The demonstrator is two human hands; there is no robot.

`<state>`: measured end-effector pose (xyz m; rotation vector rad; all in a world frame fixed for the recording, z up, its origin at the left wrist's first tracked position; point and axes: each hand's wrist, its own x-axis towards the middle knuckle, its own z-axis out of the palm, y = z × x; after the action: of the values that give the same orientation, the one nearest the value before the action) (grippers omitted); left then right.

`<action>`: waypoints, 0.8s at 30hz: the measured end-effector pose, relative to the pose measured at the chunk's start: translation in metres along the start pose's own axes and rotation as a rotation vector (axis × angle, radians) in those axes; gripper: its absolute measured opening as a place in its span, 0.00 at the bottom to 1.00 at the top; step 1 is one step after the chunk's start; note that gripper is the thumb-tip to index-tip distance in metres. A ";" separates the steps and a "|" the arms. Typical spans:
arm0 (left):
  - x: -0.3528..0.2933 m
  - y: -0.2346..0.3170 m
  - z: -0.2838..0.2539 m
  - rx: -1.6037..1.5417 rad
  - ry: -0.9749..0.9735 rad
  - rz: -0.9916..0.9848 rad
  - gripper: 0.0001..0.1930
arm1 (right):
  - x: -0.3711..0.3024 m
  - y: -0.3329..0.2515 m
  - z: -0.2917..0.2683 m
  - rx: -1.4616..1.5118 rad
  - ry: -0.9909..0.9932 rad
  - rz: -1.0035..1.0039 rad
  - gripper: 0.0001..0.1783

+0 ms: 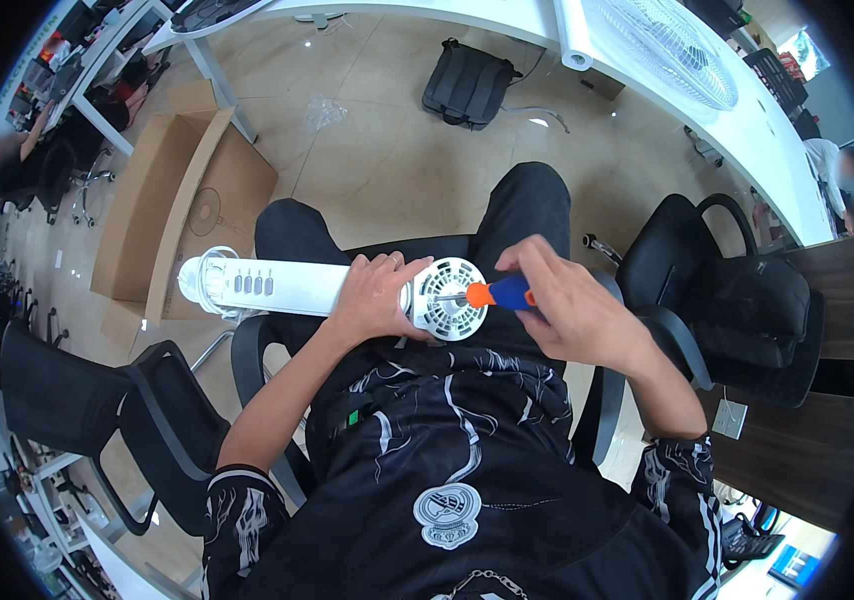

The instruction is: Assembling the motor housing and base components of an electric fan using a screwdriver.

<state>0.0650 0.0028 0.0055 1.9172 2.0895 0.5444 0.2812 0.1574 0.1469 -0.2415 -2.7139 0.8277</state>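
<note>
Across my lap lies a white fan body [292,287], with a row of grey buttons and a cord [209,278] coiled round its left end. My left hand [377,297] wraps its right part, close to a round, slotted motor housing [459,325]. In my right hand [582,312] is a screwdriver [509,293] with an orange and blue handle, gripped between thumb and fingers. Its shaft points left over the middle of the housing; whether the tip sits in a screw is too small to tell.
An open cardboard box [172,200] stands on the floor to the left. Black chairs [147,430] flank me, the right one [747,300] holding a dark bag. Ahead are a black backpack [469,85] and a white table [747,150] bearing a fan grille [662,45]. Other people sit farther off.
</note>
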 end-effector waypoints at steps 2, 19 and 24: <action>0.001 0.001 -0.002 0.002 -0.034 -0.013 0.56 | -0.002 -0.001 0.005 -0.061 -0.115 0.112 0.21; -0.001 0.000 0.003 0.014 0.003 0.005 0.57 | 0.012 0.002 0.006 -0.037 0.139 -0.185 0.23; 0.005 -0.001 -0.002 0.012 -0.037 -0.018 0.57 | 0.010 -0.013 0.009 -0.199 -0.135 0.299 0.22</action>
<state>0.0627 0.0071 0.0067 1.8984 2.0895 0.4907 0.2684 0.1448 0.1494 -0.6708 -2.9333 0.6670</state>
